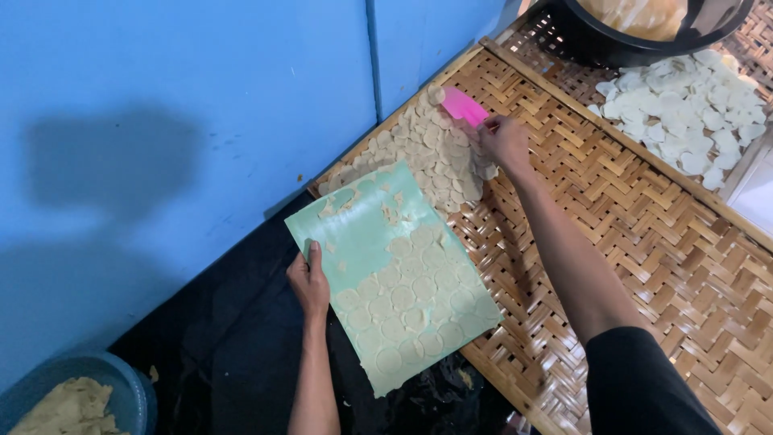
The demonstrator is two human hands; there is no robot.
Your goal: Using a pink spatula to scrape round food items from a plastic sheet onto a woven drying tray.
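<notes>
Dough discs (411,302), pale and round, are seen pressed flat in rows on a light green plastic sheet (362,234) that is held tilted over the near edge of a woven bamboo tray (644,242). The sheet is pinched at its left edge by the left hand (309,282), fingers closed around it. A pink scraper (464,105) is gripped in the closed right hand (505,140), its blade resting at the far end of a heap of loose discs (435,153) already lying on the tray.

The discs are judged thin, soft and light, somewhat sticky, and easily torn or folded; they would best be lifted from beneath with the scraper's edge rather than pinched. The sheet looks flexible and sags under its load, so support at an edge with a flat palm seems wise.

Beyond, on a second woven tray, whiter discs (692,113) are spread, beside a dark bowl (628,48). A blue tub of dough (72,403) sits at the lower left against a blue wall (177,121).
</notes>
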